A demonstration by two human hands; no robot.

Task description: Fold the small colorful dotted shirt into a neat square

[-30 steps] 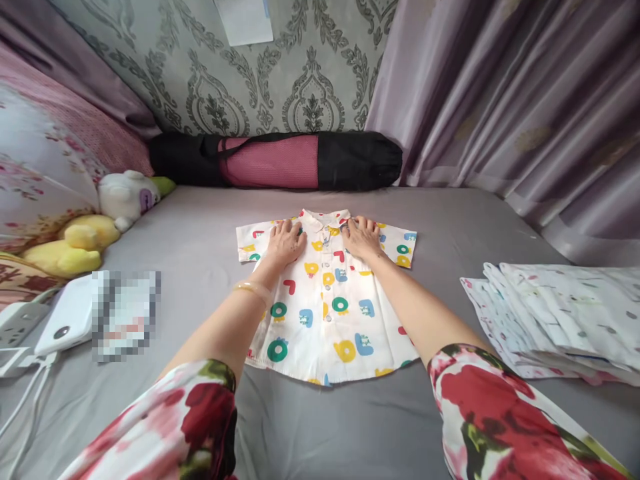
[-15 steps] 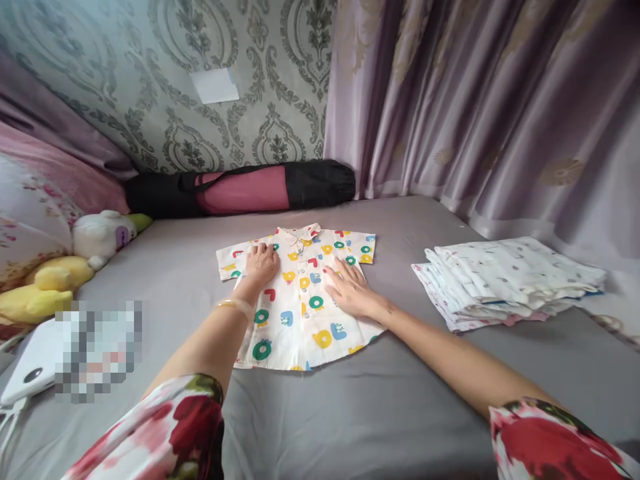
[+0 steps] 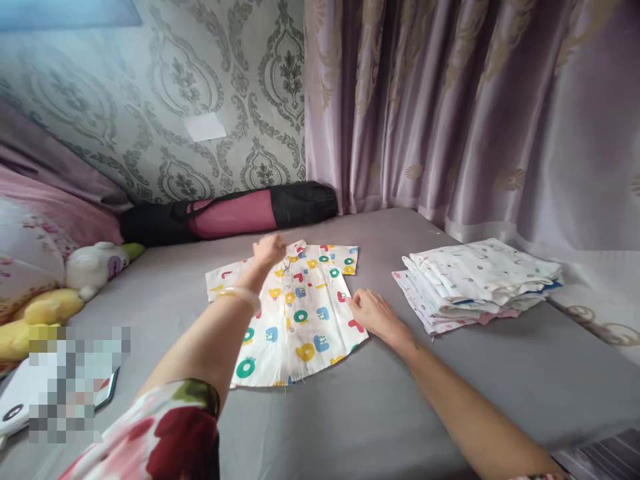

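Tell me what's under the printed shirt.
The shirt lies on a gray sheet, which shows around its edges. The shirt covers whatever is directly beneath it, so that part cannot be seen.

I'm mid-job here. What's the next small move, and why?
I'd probably have the right hand lift the near side edge of the shirt slightly: its fingers are at that edge, the left hand is up by the collar, and the shirt lies spread, buttons up.

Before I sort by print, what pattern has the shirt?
White shirt, multicoloured letter-like shapes; see head view.
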